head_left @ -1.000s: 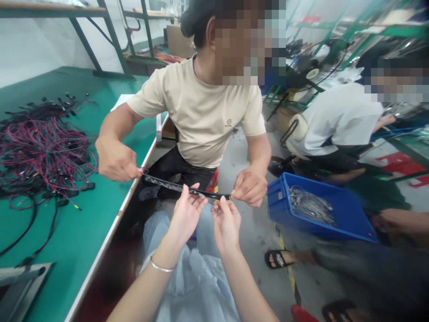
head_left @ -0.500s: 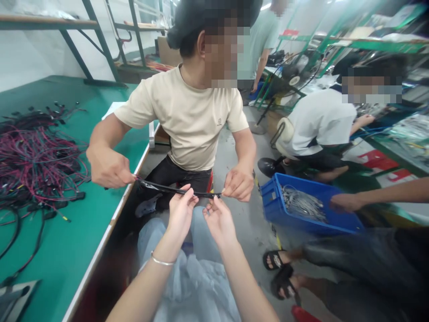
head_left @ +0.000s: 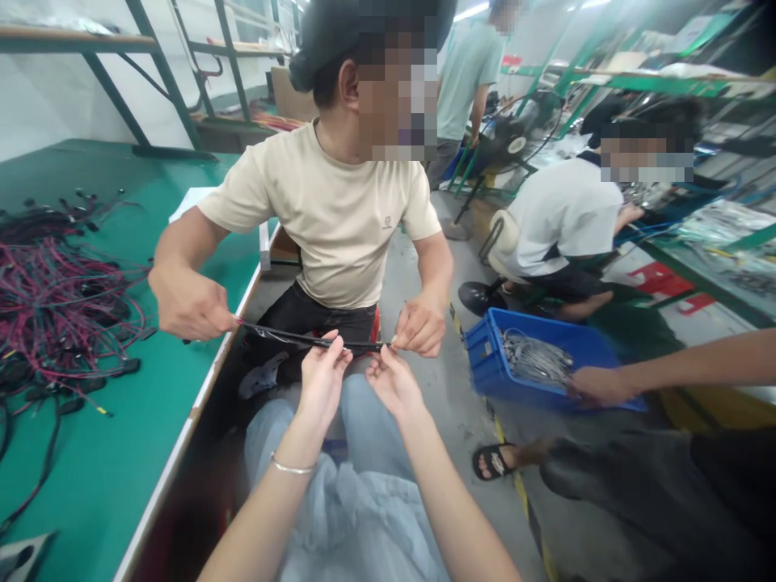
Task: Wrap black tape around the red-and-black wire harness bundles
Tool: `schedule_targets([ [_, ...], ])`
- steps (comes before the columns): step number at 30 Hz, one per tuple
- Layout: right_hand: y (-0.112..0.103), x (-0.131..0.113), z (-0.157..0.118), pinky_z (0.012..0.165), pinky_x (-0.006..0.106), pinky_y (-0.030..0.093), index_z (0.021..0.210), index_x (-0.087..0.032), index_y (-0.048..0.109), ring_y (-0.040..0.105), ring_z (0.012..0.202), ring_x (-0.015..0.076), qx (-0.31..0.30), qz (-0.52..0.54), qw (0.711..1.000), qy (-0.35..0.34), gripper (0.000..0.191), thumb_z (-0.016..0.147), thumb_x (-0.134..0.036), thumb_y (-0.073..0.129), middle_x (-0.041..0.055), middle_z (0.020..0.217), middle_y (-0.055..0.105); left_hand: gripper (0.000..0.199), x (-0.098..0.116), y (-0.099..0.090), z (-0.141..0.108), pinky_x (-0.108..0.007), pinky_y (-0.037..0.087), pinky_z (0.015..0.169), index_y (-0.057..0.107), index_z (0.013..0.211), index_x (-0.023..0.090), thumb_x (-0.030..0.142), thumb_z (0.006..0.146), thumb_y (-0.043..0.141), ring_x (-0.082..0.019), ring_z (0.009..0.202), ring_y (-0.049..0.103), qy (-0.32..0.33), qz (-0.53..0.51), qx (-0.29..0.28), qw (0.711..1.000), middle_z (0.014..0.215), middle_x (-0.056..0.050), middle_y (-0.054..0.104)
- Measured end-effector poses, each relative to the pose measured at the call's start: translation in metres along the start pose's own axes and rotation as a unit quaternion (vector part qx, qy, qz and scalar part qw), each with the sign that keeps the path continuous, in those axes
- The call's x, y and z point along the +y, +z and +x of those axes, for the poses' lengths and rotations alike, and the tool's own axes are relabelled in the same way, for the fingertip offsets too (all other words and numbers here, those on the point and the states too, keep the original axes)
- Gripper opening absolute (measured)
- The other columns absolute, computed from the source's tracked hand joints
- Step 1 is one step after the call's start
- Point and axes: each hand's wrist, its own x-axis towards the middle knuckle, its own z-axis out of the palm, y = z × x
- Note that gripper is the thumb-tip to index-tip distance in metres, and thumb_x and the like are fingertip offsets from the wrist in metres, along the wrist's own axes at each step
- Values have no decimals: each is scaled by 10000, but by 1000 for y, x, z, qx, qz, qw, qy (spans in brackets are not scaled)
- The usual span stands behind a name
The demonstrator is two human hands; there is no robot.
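A thin black cable with a clear plastic film at its left end [head_left: 309,341] stretches level across the middle of the view. A seated person in a beige T-shirt [head_left: 339,226] holds it, one fist [head_left: 189,303] at the left end and fingertips [head_left: 419,327] pinching the right end. My left hand [head_left: 322,381] stands with its fingers apart, the fingertips touching the cable from below. My right hand [head_left: 393,383] is open just under the cable, and I cannot tell whether it touches. A thin silver bracelet [head_left: 292,466] circles my left wrist.
A green-topped bench [head_left: 121,477] on the left bears a heap of red and black wires [head_left: 61,315]. A blue plastic crate [head_left: 503,378] of silvery wires stands on the floor at right, with another person's hand [head_left: 600,386] over it.
The cable has gone from a wider, slanted strip to a thin, level line. My hands have risen closer to it. The other person's hand has come in over the blue crate from the right.
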Motion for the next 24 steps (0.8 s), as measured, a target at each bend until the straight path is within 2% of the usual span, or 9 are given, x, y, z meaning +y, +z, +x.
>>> schedule_targets([
  [3,-11,11,13,525,231,418,629,-168,497,486,533,66,-26,10,999,-16,289,509,-277,735,-45,584,555,234,-3,0,1,-163,481,578,599,862,134,103,638,658,-55,552,569,-2,16,-2,1000,607,14,582],
  [6,-20,20,28,543,237,410,578,-171,463,460,518,60,-39,14,997,-62,335,460,-297,749,-77,525,489,242,-8,-1,2,-157,481,578,605,867,130,113,633,665,-51,551,569,-5,36,-3,999,622,11,587],
  [8,-25,21,38,555,228,401,563,-173,457,439,498,49,-36,8,994,-108,338,445,-288,752,-94,498,456,251,-11,-3,3,-156,482,587,610,865,131,133,624,678,-51,563,572,-4,41,-5,999,638,7,592],
  [11,-35,16,51,594,227,405,566,-176,503,470,541,58,-38,-23,986,-159,296,425,-231,757,-81,532,507,289,-19,-5,7,-153,480,594,615,868,142,163,594,707,-51,579,576,-2,44,-5,999,649,12,594],
  [15,-50,3,70,620,280,419,526,-177,560,519,628,119,-94,-79,980,-156,276,373,-271,769,-21,590,577,323,-34,-11,20,-143,475,595,629,869,149,221,570,728,-44,587,575,17,57,-11,998,683,12,614],
  [18,-60,0,87,660,306,421,488,-189,568,525,661,143,-120,-111,974,-154,239,369,-250,766,-16,568,576,337,-45,-16,33,-143,475,600,647,834,139,248,531,748,-43,586,575,26,59,2,998,721,-1,637],
  [21,-68,5,96,739,294,415,511,-197,581,531,712,134,-103,-117,974,-165,195,413,-195,748,-18,621,604,315,-51,-19,41,-148,477,599,659,776,124,243,502,761,-48,583,575,34,70,24,997,725,-12,647],
  [24,-70,13,86,697,273,434,587,-215,576,532,665,102,-76,-87,981,-153,180,485,-221,725,-47,645,596,295,-52,-17,40,-146,472,580,660,769,126,232,511,756,-44,565,566,37,77,41,995,692,-5,641],
])
